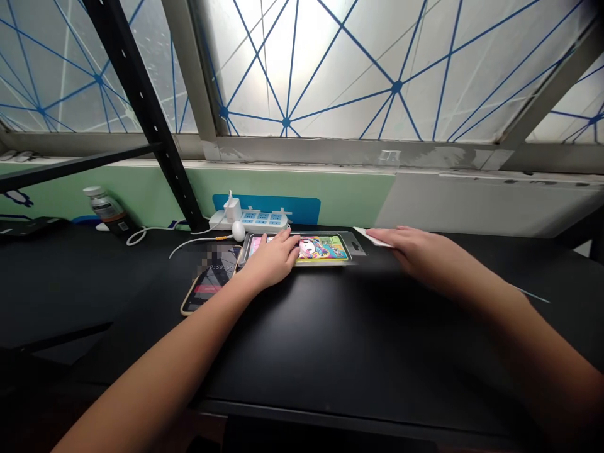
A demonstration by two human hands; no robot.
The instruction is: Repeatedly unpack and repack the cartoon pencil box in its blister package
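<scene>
Left hand (268, 259) lies open, fingers flat on colourful cartoon-printed card (321, 248) in clear plastic sleeve (353, 243), long axis crosswise; open right hand (418, 250) nearby, fingertips touching white paper strip (372, 236).

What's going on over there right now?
One person is working bare-handed at a black desk. Their left hand rests on a clear plastic package holding a colourful cartoon-printed card. The fingertips of their right hand touch a white paper slip at the package's right end. A smartphone lies left of the package, and a power strip sits behind it.
</scene>
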